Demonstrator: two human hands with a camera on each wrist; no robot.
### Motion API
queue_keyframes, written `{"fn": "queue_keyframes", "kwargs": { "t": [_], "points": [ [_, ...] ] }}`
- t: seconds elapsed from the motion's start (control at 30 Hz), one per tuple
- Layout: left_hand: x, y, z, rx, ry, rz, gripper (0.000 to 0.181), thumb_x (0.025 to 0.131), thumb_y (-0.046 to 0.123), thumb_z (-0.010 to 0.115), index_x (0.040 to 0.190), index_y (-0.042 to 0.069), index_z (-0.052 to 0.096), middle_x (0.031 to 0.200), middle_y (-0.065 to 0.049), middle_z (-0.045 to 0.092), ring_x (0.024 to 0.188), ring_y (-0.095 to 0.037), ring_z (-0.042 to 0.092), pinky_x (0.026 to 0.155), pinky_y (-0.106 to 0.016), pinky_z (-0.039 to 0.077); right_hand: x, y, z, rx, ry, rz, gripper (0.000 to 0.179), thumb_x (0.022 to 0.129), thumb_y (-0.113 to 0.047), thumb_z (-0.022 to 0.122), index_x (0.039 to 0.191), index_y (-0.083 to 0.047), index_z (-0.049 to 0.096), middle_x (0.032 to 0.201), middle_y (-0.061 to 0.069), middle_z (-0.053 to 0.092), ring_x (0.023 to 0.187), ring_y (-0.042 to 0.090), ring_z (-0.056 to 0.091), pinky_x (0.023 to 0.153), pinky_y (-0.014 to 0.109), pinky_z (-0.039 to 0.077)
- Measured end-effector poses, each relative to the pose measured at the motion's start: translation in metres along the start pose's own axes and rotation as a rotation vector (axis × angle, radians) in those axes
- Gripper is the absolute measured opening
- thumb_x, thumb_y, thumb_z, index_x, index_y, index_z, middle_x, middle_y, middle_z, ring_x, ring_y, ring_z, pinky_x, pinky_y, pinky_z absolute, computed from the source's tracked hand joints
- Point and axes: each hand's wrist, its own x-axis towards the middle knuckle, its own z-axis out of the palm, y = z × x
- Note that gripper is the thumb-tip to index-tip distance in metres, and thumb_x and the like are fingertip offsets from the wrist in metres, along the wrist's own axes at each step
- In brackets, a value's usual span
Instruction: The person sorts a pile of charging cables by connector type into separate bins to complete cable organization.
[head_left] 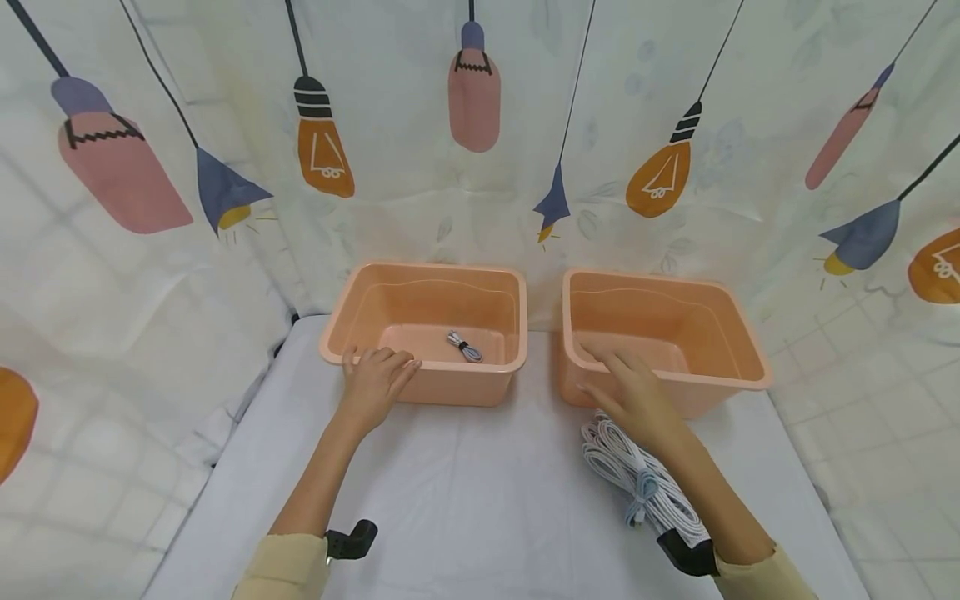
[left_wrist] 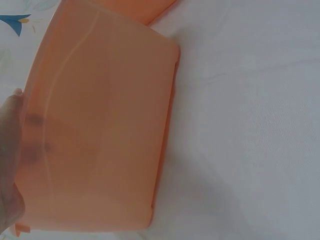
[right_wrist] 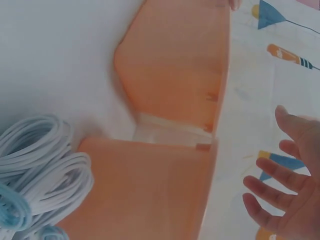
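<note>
My left hand [head_left: 372, 385] holds the near rim of the left orange plastic bin [head_left: 427, 385], fingers hooked over it; dark fingertip shadows show through the wall in the left wrist view. A small bundled cable [head_left: 465, 346], grey-white with a black tie, lies inside this bin. My right hand [head_left: 637, 396] is over the near left corner of the right orange bin [head_left: 720, 396]. In the right wrist view its fingers [right_wrist: 272, 197] are spread and hold nothing. A large coil of white cable [head_left: 630, 467] with a light blue tie lies by my right forearm, partly hidden by it.
Both bins stand side by side at the back of a table with a white cloth [head_left: 465, 500], a narrow gap between them. Behind them hangs a curtain [head_left: 405, 208] printed with lamps and bulbs. Black mounts [head_left: 352, 540] are strapped at my wrists.
</note>
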Motion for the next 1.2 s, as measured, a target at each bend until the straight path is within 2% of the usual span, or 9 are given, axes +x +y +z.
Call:
{"fn": "queue_keyframes", "kwargs": {
  "t": [0.33,0.5,0.67,0.87,1.2],
  "points": [
    [-0.001,-0.002,0.002,0.013,-0.015,-0.014,0.034,0.110,0.036,0.054,0.117,0.011,0.075,0.109,-0.011,0.073,0.111,-0.038,0.061,0.117,-0.074,0.014,-0.030,0.018,0.003,-0.079,0.092,-0.008,0.057,0.092,-0.016,0.082,0.145,-0.007,0.061,0.122,0.017,0.072,0.112,0.040,0.069,0.091,0.060,0.057],
    [-0.001,-0.004,0.003,0.027,-0.013,-0.010,0.034,0.110,0.036,0.054,0.118,0.011,0.075,0.110,-0.011,0.073,0.112,-0.038,0.062,0.117,-0.075,0.014,-0.042,0.031,0.007,-0.095,0.134,-0.049,0.060,0.087,-0.010,0.085,0.143,-0.008,0.063,0.122,0.019,0.073,0.109,0.043,0.071,0.086,0.061,0.058],
    [0.000,-0.003,0.002,0.022,-0.028,-0.022,0.036,0.111,0.038,0.052,0.119,0.011,0.075,0.111,-0.011,0.072,0.114,-0.039,0.061,0.118,-0.074,0.012,-0.051,0.042,0.010,-0.117,0.148,-0.075,0.063,0.084,-0.007,0.087,0.142,-0.010,0.063,0.121,0.018,0.073,0.107,0.041,0.072,0.081,0.059,0.059],
    [0.002,-0.002,0.002,0.022,-0.032,-0.025,0.038,0.111,0.039,0.052,0.121,0.011,0.075,0.114,-0.011,0.073,0.115,-0.039,0.061,0.118,-0.073,0.012,-0.064,0.052,0.012,-0.162,0.152,-0.062,0.058,0.083,-0.008,0.087,0.138,-0.009,0.065,0.118,0.015,0.075,0.098,0.037,0.073,0.072,0.054,0.058],
    [0.000,-0.002,0.001,0.015,-0.029,-0.032,0.036,0.110,0.039,0.052,0.118,0.012,0.075,0.109,-0.010,0.073,0.114,-0.038,0.061,0.118,-0.074,0.012,-0.080,0.084,0.016,-0.195,0.116,-0.036,0.055,0.082,-0.010,0.088,0.132,-0.008,0.066,0.121,0.018,0.073,0.104,0.045,0.071,0.081,0.061,0.057]
  ]
}}
